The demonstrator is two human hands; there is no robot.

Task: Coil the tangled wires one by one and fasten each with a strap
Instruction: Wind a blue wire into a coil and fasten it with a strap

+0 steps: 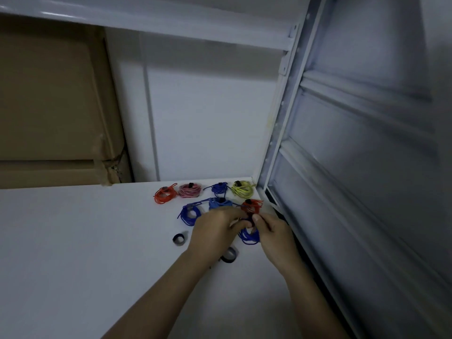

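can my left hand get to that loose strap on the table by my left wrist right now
Probably yes, once freed. The loose strap lies apart with nothing over it, but the left hand grips the blue coil.

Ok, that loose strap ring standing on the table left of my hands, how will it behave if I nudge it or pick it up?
The strap ring stands on edge, so a nudge would probably roll or topple it. It looks like a thin curled band, so likely light and soft, squashing when pinched. The smooth white table may let it slide.
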